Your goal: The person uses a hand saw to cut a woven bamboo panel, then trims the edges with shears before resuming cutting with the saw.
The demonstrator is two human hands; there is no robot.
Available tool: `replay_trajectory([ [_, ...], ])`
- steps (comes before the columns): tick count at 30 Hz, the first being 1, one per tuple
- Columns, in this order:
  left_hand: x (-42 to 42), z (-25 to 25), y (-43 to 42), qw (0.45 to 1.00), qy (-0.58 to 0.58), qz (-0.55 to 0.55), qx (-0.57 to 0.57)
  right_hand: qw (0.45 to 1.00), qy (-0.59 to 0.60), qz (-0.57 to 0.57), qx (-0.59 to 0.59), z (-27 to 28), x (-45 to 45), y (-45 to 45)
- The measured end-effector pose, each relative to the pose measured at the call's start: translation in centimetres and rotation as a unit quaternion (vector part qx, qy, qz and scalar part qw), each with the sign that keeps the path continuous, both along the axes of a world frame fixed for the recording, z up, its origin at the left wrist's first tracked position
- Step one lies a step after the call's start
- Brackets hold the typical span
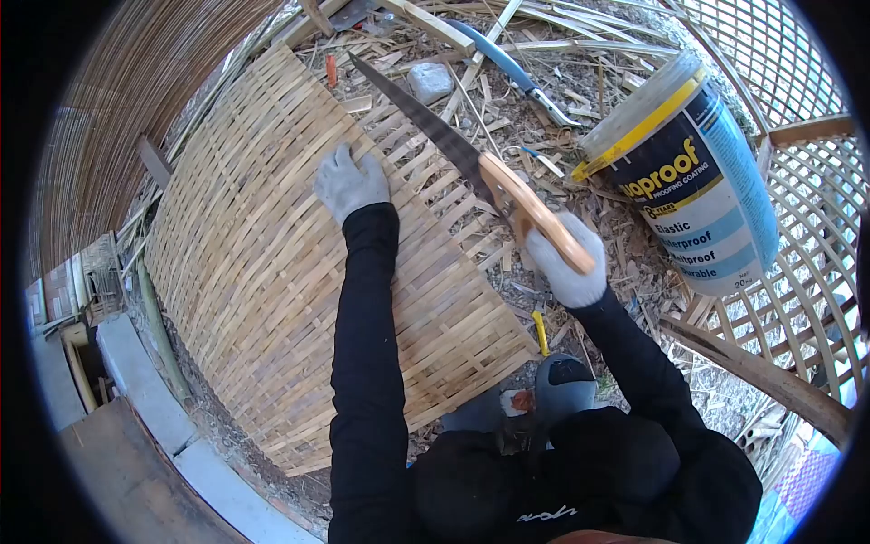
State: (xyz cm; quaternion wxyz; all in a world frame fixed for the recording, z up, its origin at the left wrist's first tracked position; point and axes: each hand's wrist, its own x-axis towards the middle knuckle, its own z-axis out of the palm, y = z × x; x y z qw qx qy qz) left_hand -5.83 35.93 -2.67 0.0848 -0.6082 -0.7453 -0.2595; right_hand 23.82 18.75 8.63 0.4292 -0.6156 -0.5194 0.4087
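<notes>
Wooden-handled handsaw [467, 161] fills the clamped right grip [560, 272]. The left grip [352, 186], spread, touches a woven bamboo mat [263, 254] near its edge.

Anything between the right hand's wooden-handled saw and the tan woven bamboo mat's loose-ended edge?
Nothing visible: in this view the metal blade of the saw overlaps that edge of the mat, though contact is unclear. The gray-gloved left hand rests on the mat beside that edge.

- Ground [619, 234], strewn with pale shavings [497, 125]
- Woven mat [263, 227] spread over it, centre and left of the frame
- Labelled bucket [693, 177], upper right
- Whitish lump [430, 82], small orange-red piece [332, 71] and long blue item [500, 60], upper centre
- Yellow piece [541, 333], lower centre
</notes>
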Motion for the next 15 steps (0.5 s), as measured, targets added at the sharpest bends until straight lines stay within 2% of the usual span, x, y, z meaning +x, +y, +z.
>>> replay_trajectory([
  [2,-0.1,-0.5,0.1,1.0,0.017,-0.004,0.016,0.997,-0.07,-0.01,0.032,0.3,1.5,-2.0],
  [6,-0.6,-0.8,0.4,1.0,0.019,-0.007,0.014,0.998,-0.052,-0.038,0.007,-0.4,4.2,-5.9],
  [11,-0.9,0.0,2.5,0.998,0.056,-0.04,-0.015,0.983,-0.174,-0.009,0.048,-1.3,6.9,-9.3],
  [14,-1.2,0.0,6.0,0.979,0.065,-0.186,0.052,0.975,-0.21,0.023,0.062,-2.9,8.5,-10.9],
  [15,-1.1,-0.5,7.2,0.979,0.077,-0.19,0.018,0.972,-0.225,0.035,0.061,-3.2,8.3,-11.2],
])
